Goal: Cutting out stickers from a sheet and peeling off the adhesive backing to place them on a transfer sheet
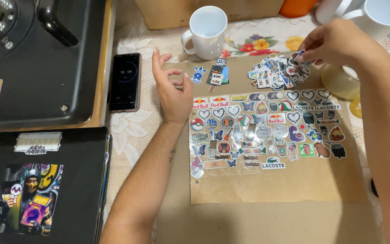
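Step in hand, as judged from the layout: sorting small die-cut stickers onto a brown paper sheet [267, 180] laid on the table [132, 131].

Right hand [335, 43], at 1 o'clock: thumb and fingertips pinched closed on one small sticker [299, 56], held just above the loose sticker pile [274, 72]. The pile overlaps itself and lies at the sheet's 12 o'clock edge.

Left hand [173, 88], at 10 o'clock of the sheet: fingers spread and curled, holding nothing, heel near the sheet's upper left corner.

Arranged stickers [267, 131] lie flat in rough rows across the sheet's upper half: hearts, butterflies, round badges, rectangular logos. Finish is glossy with white borders. The paper is matte, creased kraft; its lower half is bare.

Next move, as judged: the pinched sticker needs an open slot in the rows. It calls for a light, flat placement that does not disturb its neighbours.

Surroundings:
- White ceramic mug [206, 32] at 12 o'clock, smooth, glazed, upright.
- Dark phone [125, 81] at 9 o'clock, screen lit.
- Black heat press [37, 58] at 10 o'clock, metal.
- Black laptop lid [41, 185] at 8 o'clock, decorated with stickers.
- Floral lace tablecloth beneath.
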